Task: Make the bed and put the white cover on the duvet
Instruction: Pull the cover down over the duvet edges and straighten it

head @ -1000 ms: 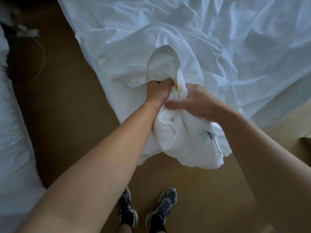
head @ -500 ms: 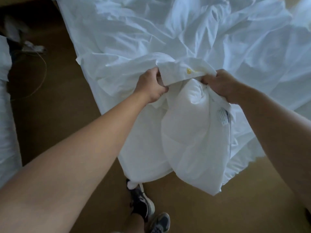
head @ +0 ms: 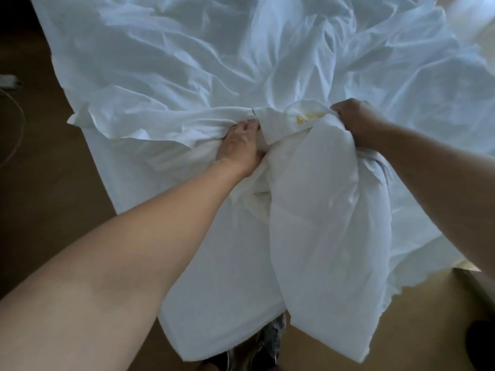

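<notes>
With fingers (head: pixel 250 126) clenched on the white cover (head: pixel 281 116), the left hand (head: pixel 239 147) and right hand (head: pixel 357 121) now sit wider apart, opening it for the duvet (head: pixel 321 223).

The brown floor (head: pixel 53 196) lies dark to my left and paler at my lower right. A thin cable (head: pixel 23 121) curls across it at the left edge, near a small white block (head: pixel 8 82).

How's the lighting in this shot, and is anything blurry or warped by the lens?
Head view: the lighting is uneven, with the white cover bright bluish-white at the top and the floor on the left in deep shadow. Head view: the left hand and right hand, both gripping it, look slightly soft, and the wide lens swells the near forearms. No glare.
</notes>
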The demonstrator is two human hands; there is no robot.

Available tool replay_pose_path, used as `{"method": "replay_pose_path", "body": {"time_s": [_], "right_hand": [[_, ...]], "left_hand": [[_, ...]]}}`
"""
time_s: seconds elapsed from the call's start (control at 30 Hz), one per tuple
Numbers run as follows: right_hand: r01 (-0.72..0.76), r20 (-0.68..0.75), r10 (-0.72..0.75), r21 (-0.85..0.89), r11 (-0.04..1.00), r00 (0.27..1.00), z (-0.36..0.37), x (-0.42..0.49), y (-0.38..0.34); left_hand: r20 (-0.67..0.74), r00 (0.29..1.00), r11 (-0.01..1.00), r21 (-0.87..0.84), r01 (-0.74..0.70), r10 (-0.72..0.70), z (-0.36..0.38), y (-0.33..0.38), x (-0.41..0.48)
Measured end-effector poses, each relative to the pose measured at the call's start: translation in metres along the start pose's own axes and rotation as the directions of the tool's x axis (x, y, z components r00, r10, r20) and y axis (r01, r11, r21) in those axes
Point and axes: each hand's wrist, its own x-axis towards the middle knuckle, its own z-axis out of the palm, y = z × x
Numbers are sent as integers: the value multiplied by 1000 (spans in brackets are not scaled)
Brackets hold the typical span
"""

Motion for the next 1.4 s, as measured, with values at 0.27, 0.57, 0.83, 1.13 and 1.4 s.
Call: {"method": "replay_pose_path", "body": {"time_s": [0.27,0.57,0.83,1.13,1.4], "right_hand": [[-85,92,69,175,981,993,19,54,32],[45,-93,-17,303,952,996,-53,88,1],[285,423,-153,-268,920,893,15,6,-8],[432,412,-361,-89,898,836,34,0,-18],[356,508,-192,-248,901,840,49,28,-64]], "left_hand": [[-29,998,996,71,-50,52,21,18,12],[184,965,956,262,136,-188,34,47,48],[112,972,975,-60,216,-208,-13,40,52],[48,952,946,-105,305,-302,-21,48,49],[87,960,945,-170,279,-268,-39,39,38]]}}
